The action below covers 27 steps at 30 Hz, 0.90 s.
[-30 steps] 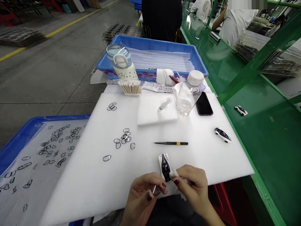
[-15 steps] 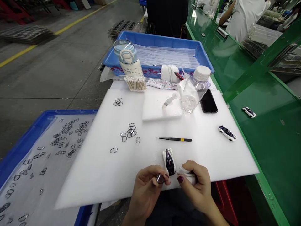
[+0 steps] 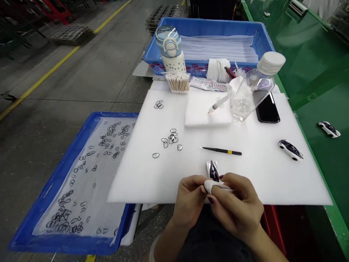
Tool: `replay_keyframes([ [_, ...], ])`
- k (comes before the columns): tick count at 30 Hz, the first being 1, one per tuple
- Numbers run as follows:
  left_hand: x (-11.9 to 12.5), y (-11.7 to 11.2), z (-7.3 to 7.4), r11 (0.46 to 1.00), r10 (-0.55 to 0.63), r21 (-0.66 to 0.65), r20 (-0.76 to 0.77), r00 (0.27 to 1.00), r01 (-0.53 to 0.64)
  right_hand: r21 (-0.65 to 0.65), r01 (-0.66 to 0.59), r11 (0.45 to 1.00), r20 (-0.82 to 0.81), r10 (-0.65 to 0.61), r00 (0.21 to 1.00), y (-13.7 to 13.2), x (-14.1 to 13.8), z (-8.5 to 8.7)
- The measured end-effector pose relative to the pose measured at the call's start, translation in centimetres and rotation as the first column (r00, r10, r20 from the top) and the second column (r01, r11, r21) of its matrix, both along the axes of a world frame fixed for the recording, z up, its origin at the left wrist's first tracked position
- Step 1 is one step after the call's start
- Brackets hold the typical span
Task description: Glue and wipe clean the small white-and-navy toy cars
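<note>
Both hands have come together now: right hand curled, a white cloth wrapped over its index finger and gripped there; left hand bent, fingertips drawn in against that cloth, and whether they pinch anything I cannot tell. Half a second ago they were just apart, with a small dark-edged clear piece showing in the left fingertips; it's out of sight now. Right beyond the fingers lies one toy car, its near end covered.

Down at the left, one blue tray carries dozens of overlapping black-edged pieces, too jumbled to count. On the white board, one pair of tweezers; off to its left a tangled pile with two pieces set apart, and roughly four more farther up. A second car sits near the right edge, a third on the green bench.

Farther back: one foam block with one syringe on it, one clear bottle, one phone, one bundle of cotton swabs, one tumbler, then a second tray. Far up the bench, car number four.
</note>
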<state>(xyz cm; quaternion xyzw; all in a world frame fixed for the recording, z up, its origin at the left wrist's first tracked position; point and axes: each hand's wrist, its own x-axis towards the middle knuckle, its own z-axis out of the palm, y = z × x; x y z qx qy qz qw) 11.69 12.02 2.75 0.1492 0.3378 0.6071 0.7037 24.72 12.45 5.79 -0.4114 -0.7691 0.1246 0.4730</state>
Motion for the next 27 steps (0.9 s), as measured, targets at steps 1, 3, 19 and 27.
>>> replay_keyframes([
  [1, 0.1, 0.0, 0.0, 1.0, 0.011, -0.006, -0.017, 1.0, -0.011, 0.011, 0.002, 1.0, 0.05, -0.003, 0.999, -0.2, 0.2, 0.2],
  [3, 0.2, -0.1, 0.1, 1.0, 0.019, 0.009, -0.029, 0.999, -0.019, 0.015, -0.014, 1.0, 0.123, 0.012, 0.992, -0.6, 1.0, 0.8],
  [19, 0.3, -0.5, 0.2, 0.996, 0.044, 0.076, -0.018, 0.999, -0.043, 0.038, -0.033, 0.999, 0.31, 0.02, 0.951, 0.0, 2.7, 2.7],
  [27, 0.2, -0.5, -0.1, 0.994, 0.077, 0.087, -0.134, 0.988, -0.065, -0.038, -0.107, 0.994, 0.201, 0.113, 0.973, -0.5, 1.5, 2.2],
])
